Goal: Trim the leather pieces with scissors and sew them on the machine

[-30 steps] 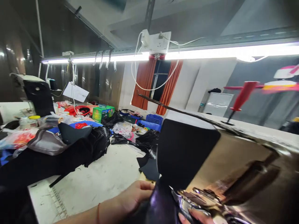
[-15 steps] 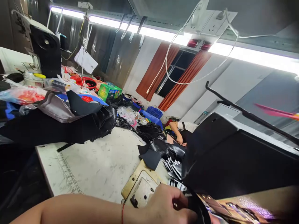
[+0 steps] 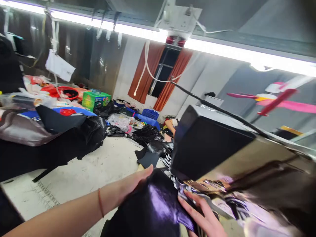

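A shiny black piece of leather-like material (image 3: 150, 210) lies under the head of a sewing machine (image 3: 212, 144) at the lower middle. My left hand (image 3: 130, 184) rests flat along its far left edge, fingers stretched toward the machine. My right hand (image 3: 204, 217) presses on its right side with fingers spread, just below the machine's metal needle area (image 3: 209, 187), which is blurred.
A pile of black and grey fabric (image 3: 49, 138) covers the left of the white worktable (image 3: 98, 171). Black cut pieces (image 3: 148, 154), a green box (image 3: 95, 99), plastic bags and blue crates crowd the far end. Another person's arm (image 3: 170, 125) shows behind the machine.
The view swung and tilted. My left hand went from gripping near the machine's base plate to lying flat on the black material, which now covers the plate. My right hand has come into view.
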{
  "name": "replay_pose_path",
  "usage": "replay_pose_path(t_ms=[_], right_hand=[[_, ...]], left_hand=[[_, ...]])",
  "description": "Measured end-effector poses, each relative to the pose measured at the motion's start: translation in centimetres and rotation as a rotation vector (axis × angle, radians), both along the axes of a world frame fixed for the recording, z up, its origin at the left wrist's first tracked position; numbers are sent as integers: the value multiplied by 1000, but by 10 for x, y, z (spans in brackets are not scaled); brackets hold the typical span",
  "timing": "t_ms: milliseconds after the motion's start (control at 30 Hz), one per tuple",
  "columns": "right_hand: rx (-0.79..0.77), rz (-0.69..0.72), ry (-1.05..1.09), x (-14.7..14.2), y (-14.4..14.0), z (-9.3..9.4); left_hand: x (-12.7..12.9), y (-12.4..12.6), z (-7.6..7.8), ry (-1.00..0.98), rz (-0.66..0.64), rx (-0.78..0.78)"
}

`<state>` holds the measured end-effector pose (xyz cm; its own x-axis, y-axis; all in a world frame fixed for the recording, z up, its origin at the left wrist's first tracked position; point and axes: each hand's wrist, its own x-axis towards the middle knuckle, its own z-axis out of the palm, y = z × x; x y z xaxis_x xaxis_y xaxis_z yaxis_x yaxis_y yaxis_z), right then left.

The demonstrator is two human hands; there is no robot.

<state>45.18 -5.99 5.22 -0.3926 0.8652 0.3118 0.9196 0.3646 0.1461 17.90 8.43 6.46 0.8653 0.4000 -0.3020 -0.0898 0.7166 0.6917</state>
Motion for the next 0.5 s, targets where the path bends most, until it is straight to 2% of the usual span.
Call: replay_pose_path(t_ms=[67,167,233,333,400,467,500], right_hand=[[-7,-53,42,-10,-5,0],[-31,-128,102,-23,-14,-1],[-49,-142,110,-30,-22,-3],[-50,-159,106,-41,-33,-8],[57,-169,130,-47,-37,-12],[220,-127,165,-52,-36,-14],[243,-89,177,-53,-35,-14]], left_hand=[[0,12,-3,92,-118,-11],[9,22,2,193,-234,34],[16,21,9,181,-230,79],[20,13,16,139,-146,132],[19,6,17,94,-126,132],[17,1,16,35,-146,110],[16,0,15,17,-152,98]])
